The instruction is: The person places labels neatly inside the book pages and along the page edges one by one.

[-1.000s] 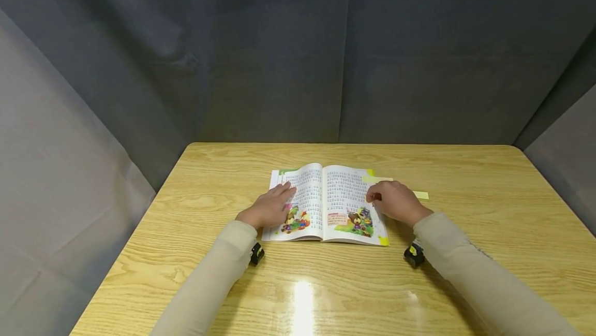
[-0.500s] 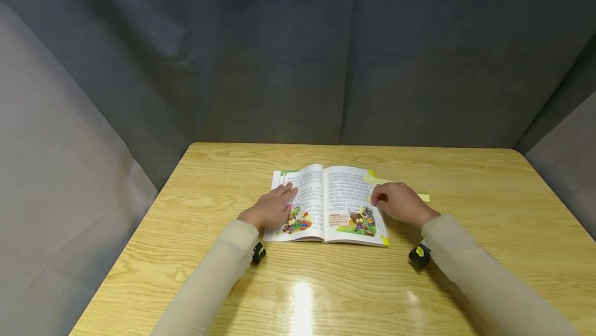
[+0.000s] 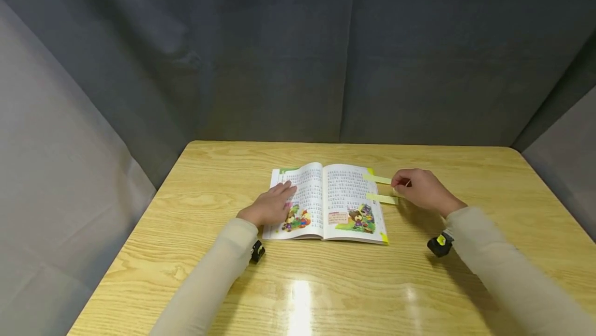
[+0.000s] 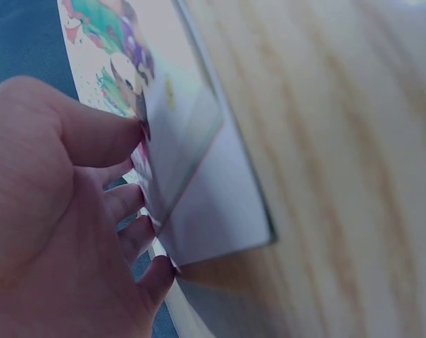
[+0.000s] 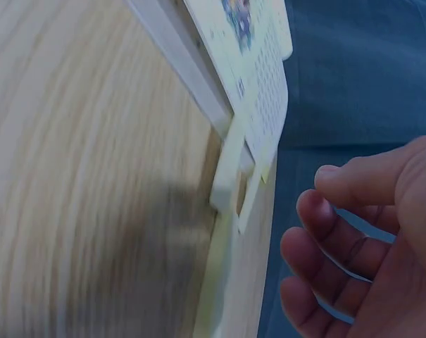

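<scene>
An open picture book (image 3: 346,191) with printed text and cartoon animals lies on the table. My left hand (image 3: 270,206) rests on its left page with the fingers spread; the left wrist view shows the thumb on the page (image 4: 174,134) near the lower edge. Two pale yellow paper strips, an upper strip (image 3: 379,179) and a lower strip (image 3: 384,199), stick out past the right page's edge. Just right of them hovers my right hand (image 3: 423,189), its fingers loosely bent. Thumb and index finger come close together with nothing visible between them in the right wrist view.
Another pale strip (image 5: 216,289) lies on the wooden table (image 3: 326,284) beside the book, mostly hidden by my right hand in the head view. Yellow corners mark the right page. A dark grey curtain (image 3: 279,67) stands behind the table.
My right hand has moved right, off the page edge and away from the lower strip, which now shows fully. My left hand has stayed on the left page.
</scene>
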Demonstrator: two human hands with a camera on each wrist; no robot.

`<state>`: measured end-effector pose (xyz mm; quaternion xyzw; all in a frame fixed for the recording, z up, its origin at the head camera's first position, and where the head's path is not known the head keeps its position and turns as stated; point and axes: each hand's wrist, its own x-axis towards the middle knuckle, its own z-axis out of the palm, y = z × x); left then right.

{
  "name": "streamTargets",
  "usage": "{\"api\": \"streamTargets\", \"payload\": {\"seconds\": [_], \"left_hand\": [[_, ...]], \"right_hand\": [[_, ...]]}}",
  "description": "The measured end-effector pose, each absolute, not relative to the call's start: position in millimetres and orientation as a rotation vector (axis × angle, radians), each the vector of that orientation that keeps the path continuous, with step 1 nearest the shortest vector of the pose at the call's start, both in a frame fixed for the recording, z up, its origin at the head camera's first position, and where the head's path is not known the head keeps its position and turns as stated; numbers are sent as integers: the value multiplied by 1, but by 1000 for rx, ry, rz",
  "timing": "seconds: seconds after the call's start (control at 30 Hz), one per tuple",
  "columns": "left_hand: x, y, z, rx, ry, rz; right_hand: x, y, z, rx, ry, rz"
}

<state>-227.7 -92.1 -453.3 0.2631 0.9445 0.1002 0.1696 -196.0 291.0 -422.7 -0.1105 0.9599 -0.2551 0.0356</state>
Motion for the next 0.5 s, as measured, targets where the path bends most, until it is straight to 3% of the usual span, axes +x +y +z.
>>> {"api": "streamTargets", "payload": {"seconds": [0.5], "left_hand": [[-225,-97,-452,751,2677,291]], "right_hand": [[-197,327,-436,-238,3022,-653]]}}
